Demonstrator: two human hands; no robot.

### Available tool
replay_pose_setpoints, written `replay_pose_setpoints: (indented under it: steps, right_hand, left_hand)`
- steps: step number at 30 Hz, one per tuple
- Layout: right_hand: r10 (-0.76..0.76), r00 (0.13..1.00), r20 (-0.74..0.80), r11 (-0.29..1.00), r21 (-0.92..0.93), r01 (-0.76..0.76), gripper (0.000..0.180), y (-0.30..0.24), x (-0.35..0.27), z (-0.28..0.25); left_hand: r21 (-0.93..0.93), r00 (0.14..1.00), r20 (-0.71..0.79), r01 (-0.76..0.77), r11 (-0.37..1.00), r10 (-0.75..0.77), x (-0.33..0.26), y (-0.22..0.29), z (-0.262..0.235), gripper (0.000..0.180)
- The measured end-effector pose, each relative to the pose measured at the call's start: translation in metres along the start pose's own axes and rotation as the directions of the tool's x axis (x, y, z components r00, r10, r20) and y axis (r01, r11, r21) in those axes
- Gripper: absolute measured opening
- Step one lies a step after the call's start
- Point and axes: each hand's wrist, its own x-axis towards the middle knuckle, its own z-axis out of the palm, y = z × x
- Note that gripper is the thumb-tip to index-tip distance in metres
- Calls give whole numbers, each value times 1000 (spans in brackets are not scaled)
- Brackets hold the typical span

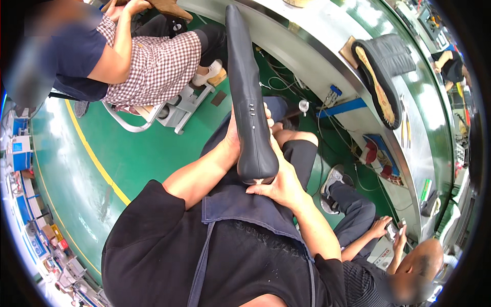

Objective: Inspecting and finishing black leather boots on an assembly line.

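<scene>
A tall black leather boot (249, 102) stretches away from me, its rounded toe close to my apron and its long shaft pointing to the far side. A short row of small metal fittings runs along its upper side. My left hand (233, 134) wraps round the boot's left side near the middle, its fingers partly hidden behind the leather. At the toe end, my right hand (280, 181) grips from the right, with the thumb under the tip. Some fingertips show at the boot's right edge.
On the curved metal bench (427, 138) at the right lie another black boot (381, 77) with a pale insole showing, and pliers (406, 123). A co-worker in a checked apron (153, 64) sits at the far left; another person (368, 271) sits at lower right. Cables (286, 77) hang below the bench.
</scene>
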Motion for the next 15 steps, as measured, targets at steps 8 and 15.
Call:
replay_pose_setpoints:
  steps: [8,15]
  right_hand:
    - [-46,999,-9,955,-294,41,128,10,-23,3]
    - [-461,620,-635,615,-732,-293,38,-8,-41,-179]
  left_hand:
    - [49,977,94,186,981,-190,2,13,-45,47]
    - [-20,975,82,208,978,-206,-10,33,-73,40]
